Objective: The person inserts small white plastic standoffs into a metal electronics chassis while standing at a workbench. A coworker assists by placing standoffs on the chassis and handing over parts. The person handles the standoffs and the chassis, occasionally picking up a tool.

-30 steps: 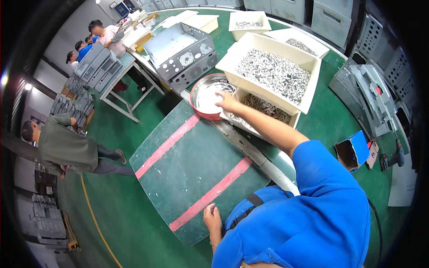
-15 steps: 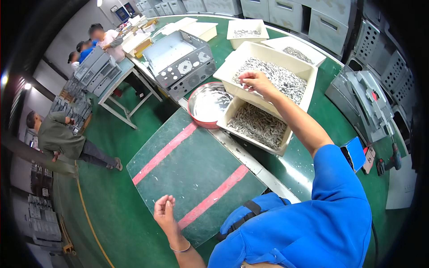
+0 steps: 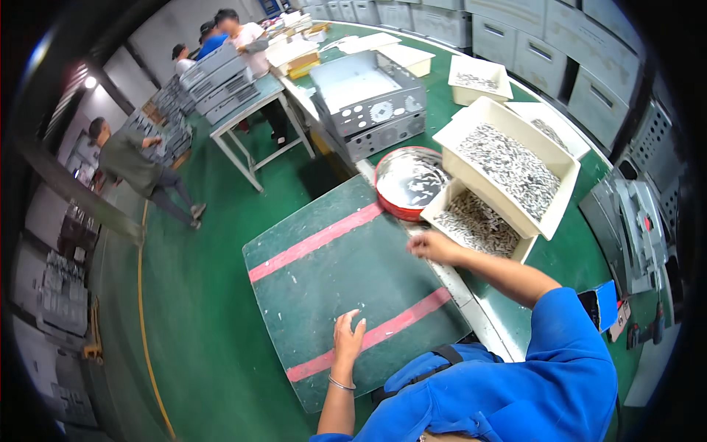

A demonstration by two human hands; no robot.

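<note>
My right hand is over the far right edge of the dark green board, in front of the bins. Its fingers are curled together and slightly blurred; whatever they hold, if anything, is too small to make out. Over the near red stripe, my left hand is raised with thumb and fingers apart and nothing in it. A cream bin full of small silvery metal parts rests tilted over a lower cream bin of similar parts. Left of them stands a round red basin with scattered parts inside.
A grey metal computer-type case stands beyond the basin. Another cream bin is farther back. On the right lie a blue box, a power drill and metal panels. A person walks at left; others stand at a side table.
My right hand has come back from the upper cream bin to the board's edge. My left hand has moved right over the board, its fingers now spread. The view has turned left.
</note>
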